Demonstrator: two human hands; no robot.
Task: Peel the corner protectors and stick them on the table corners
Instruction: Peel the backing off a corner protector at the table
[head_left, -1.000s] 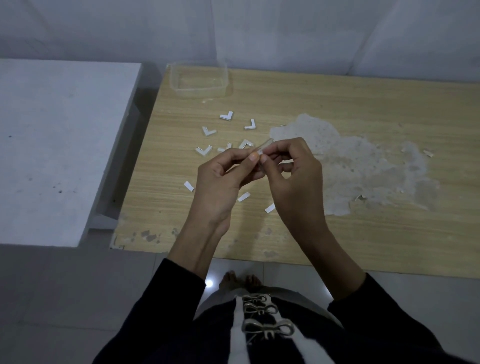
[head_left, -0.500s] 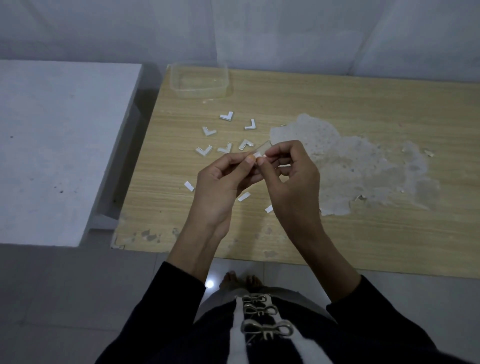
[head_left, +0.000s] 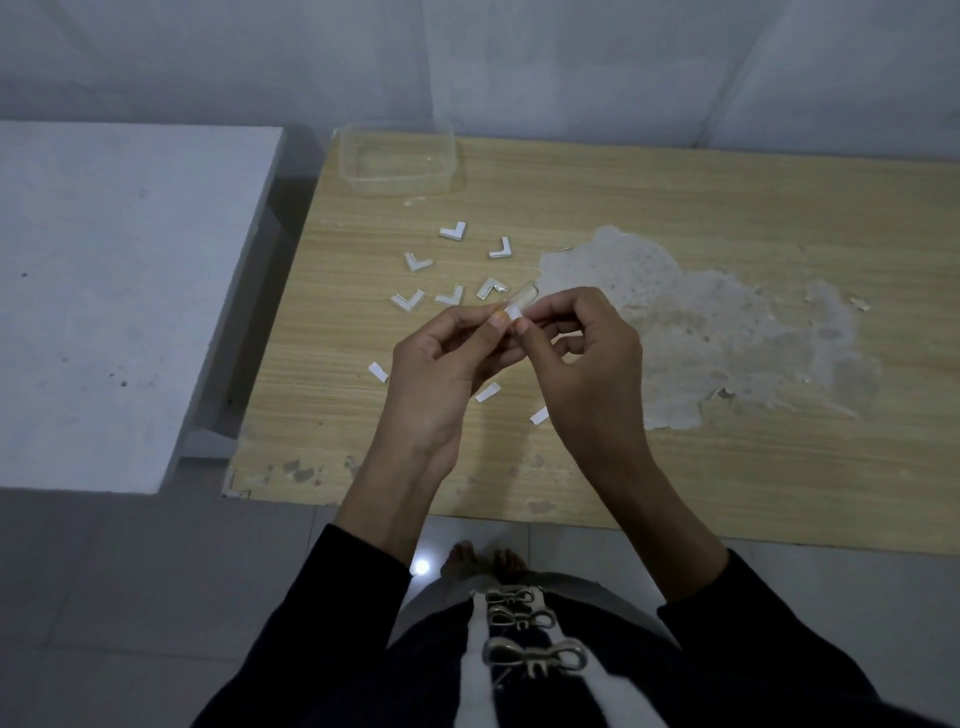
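Note:
Above the wooden table (head_left: 675, 467), my left hand (head_left: 441, 374) pinches a clear corner protector (head_left: 522, 299) between thumb and fingertips. My right hand (head_left: 582, 358) pinches the white backing strip (head_left: 513, 313) at the protector's near end. Several more L-shaped corner protectors (head_left: 453, 231) lie on the table just beyond my hands. Three peeled white backing strips (head_left: 378, 372) lie on the table near my wrists. The table's near left corner (head_left: 234, 488) is bare and chipped.
A clear plastic container (head_left: 397, 158) stands at the table's far left edge. A large patch of worn surface (head_left: 701, 332) spreads over the table to the right. A white table (head_left: 104, 291) stands to the left across a narrow gap. A white wall is behind.
Both hands stayed together over the table. The white backing now shows between the fingertips, lifted from the protector's end.

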